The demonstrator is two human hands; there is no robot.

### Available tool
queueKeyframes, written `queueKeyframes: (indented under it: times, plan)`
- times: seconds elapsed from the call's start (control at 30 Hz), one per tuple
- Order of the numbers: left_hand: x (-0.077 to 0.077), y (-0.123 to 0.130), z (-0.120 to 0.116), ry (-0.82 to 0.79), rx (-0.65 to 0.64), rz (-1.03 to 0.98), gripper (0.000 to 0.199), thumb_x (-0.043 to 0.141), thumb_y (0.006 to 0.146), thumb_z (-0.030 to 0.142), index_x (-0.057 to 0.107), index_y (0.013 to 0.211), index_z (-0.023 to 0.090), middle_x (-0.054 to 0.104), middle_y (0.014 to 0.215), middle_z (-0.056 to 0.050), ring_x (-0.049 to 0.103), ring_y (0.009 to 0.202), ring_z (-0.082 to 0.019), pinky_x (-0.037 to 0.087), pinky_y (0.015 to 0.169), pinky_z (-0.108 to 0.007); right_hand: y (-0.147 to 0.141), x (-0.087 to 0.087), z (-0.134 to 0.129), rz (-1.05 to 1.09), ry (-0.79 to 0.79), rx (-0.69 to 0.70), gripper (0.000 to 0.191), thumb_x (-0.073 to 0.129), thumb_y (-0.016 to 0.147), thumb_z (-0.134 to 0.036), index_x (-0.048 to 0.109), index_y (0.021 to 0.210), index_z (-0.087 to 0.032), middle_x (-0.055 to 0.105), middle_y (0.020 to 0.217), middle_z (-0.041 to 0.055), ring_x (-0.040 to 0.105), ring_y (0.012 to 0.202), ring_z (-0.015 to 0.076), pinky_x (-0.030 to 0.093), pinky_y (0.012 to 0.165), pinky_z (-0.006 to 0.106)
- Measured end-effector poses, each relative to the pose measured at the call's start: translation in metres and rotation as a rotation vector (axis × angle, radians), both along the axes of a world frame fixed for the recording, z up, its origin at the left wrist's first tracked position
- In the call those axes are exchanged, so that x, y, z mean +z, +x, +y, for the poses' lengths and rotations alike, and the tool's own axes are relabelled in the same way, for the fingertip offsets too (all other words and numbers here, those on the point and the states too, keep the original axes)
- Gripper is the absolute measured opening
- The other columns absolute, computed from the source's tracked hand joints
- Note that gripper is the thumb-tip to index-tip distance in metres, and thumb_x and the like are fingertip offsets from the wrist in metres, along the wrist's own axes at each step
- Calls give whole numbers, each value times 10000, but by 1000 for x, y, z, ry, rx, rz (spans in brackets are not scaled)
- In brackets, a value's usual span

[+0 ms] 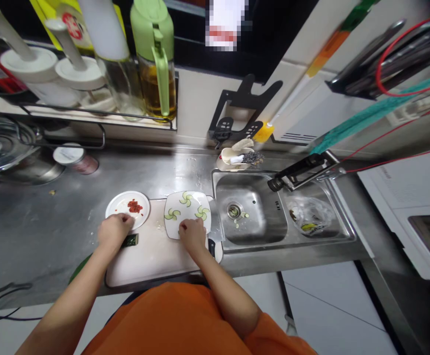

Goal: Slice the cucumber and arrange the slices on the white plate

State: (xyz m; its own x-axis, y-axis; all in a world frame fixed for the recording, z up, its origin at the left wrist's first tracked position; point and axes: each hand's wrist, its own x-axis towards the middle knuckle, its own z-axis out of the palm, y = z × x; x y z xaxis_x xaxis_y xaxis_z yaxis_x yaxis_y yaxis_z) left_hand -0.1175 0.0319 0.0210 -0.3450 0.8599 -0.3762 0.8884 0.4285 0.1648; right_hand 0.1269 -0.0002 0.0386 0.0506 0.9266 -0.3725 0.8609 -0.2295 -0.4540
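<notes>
Cucumber slices (pixel 186 199) are lying in three visible fans on the square plate (pixel 186 213), which is resting on the cutting board (pixel 152 261). The right hand (pixel 193 234) is curling its fingers over the plate's near edge; the left hand (pixel 114 230), fingers drawn together, is hovering at the round plate (pixel 120 204) of red pieces (pixel 135 206). Whether either is gripping anything cannot be told.

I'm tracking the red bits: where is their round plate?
In the head view, the round white plate is left of centre, left of the square plate, with the left hand at its near edge.
</notes>
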Motion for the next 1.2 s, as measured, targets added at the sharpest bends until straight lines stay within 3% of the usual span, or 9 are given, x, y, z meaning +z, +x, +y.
queueKeyframes:
  times: [0.23, 0.4, 0.53, 0.63, 1.2]
  plan:
    - [5, -4, -3, 35, 62, -109, 358, 538, 683, 506, 728, 800, 226, 706, 727, -76, 606, 652, -229, 385, 568, -270, 3, -1, -1, 58, 22, -21, 161, 519, 801, -196, 661, 745, -246, 672, 798, 24, 455, 907, 230, 294, 670, 299]
    - [9, 42, -11, 186, 193, -514, 402, 584, 656, 533, 729, 803, 187, 691, 676, -19, 580, 633, -169, 403, 589, -237, -3, -5, -1, 158, 74, -79, 151, 539, 796, -216, 674, 737, -250, 675, 787, 10, 469, 904, 222, 323, 687, 290]
    - [6, 84, -14, 176, 233, -813, 396, 619, 637, 500, 732, 807, 160, 707, 723, -26, 594, 684, -167, 428, 617, -233, -9, -10, 2, 274, 134, -142, 144, 553, 808, -245, 682, 742, -238, 675, 788, -2, 499, 877, 192, 351, 756, 286]
    - [4, 100, -12, 161, 289, -929, 378, 641, 624, 481, 731, 789, 153, 719, 760, -41, 613, 744, -181, 450, 666, -242, -11, -12, 5, 310, 157, -175, 124, 576, 810, -271, 683, 765, -229, 676, 802, -4, 514, 882, 184, 355, 792, 288]
    - [-4, 108, -10, 149, 270, -906, 368, 643, 637, 471, 726, 780, 143, 722, 766, -44, 624, 765, -192, 461, 690, -255, -15, -20, 12, 181, 74, -158, 189, 517, 869, -308, 691, 843, -239, 680, 855, 19, 499, 994, 203, 341, 753, 288]
